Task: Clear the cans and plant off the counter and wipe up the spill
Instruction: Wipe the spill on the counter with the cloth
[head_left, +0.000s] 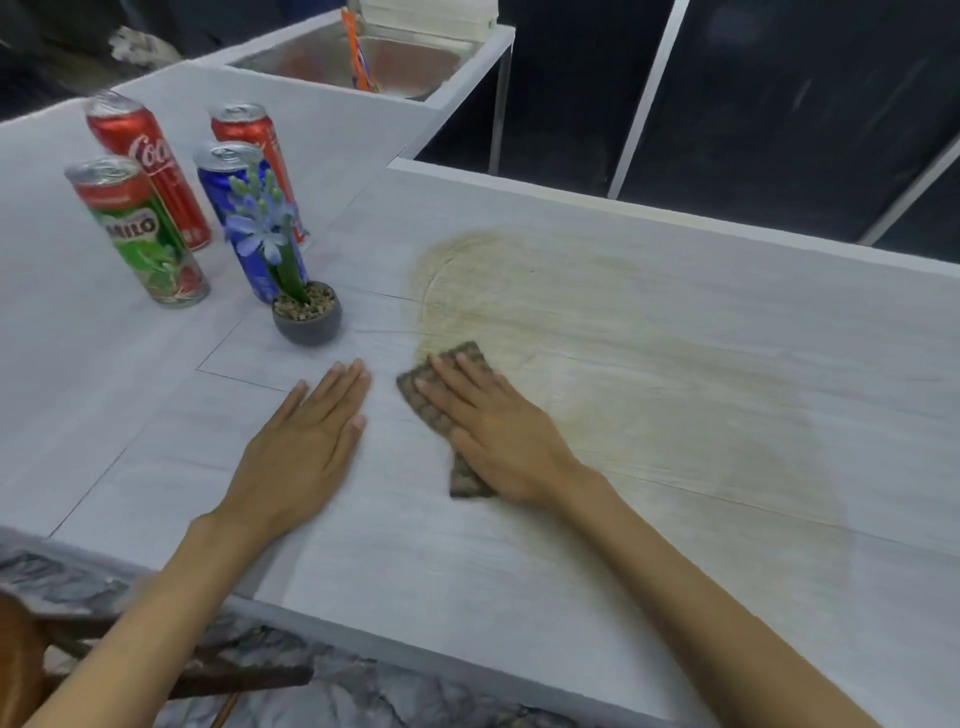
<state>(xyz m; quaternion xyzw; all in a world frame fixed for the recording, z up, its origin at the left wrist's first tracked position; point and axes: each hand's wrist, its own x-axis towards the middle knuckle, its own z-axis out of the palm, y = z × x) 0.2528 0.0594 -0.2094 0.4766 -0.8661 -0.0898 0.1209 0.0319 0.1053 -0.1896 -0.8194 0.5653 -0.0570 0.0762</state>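
Observation:
A yellowish smeared spill (623, 332) covers the middle and right of the pale counter (467, 561). My right hand (498, 431) presses flat on a brown checked cloth (457, 364) at the spill's left edge. My left hand (301, 441) lies flat and empty on the counter beside it. At the left stand a green Milo can (140, 234), two red Coca-Cola cans (150, 166) (249, 132) and a blue can (234, 208). A small potted plant (306, 312) with purple flowers stands in front of the blue can.
A steel sink (353, 57) with an orange packet (358, 52) in it sits at the back. The counter's near edge runs along the bottom, with a marbled floor (311, 691) and dark wooden furniture (156, 660) below. Dark panels stand behind the counter.

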